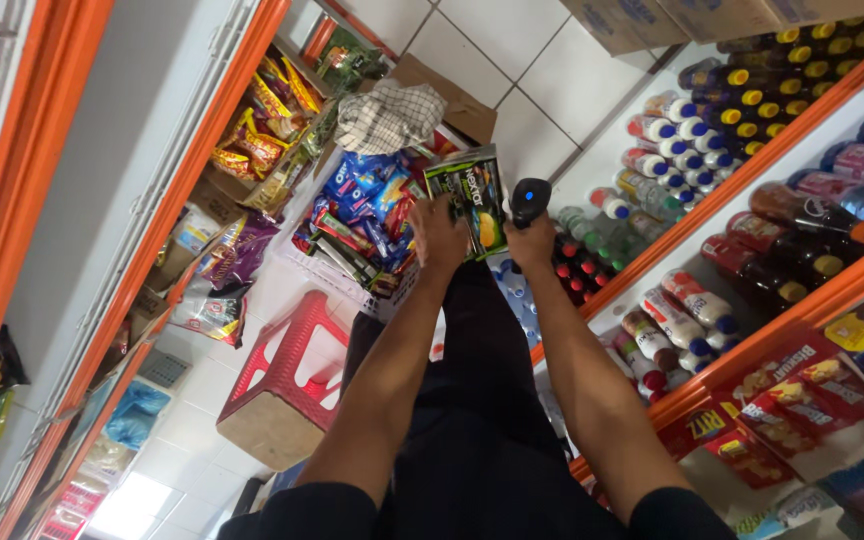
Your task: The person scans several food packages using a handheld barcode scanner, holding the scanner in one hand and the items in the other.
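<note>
Green-black packets: gripped at their lower edge by left hand, held up over the near rim of the white basket.
Left hand: clenched around the packets, thumb side toward the scanner.
Right hand: wrapped tight on a black handheld scanner, head lit blue, just beside the packets.
Progress: judged mid-way; packets lifted out and brought beside the scanner, none seen set on a shelf yet; basket heaped with blue and mixed snack packs, so much seemingly left.
Around: checked cloth on the brown carton at the basket's far edge; red plastic stool on a cardboard box near the basket's left side; bottled drinks along the right shelves; snack bags on the left shelves.
In the way: basket and stool filled the narrow aisle floor ahead.
</note>
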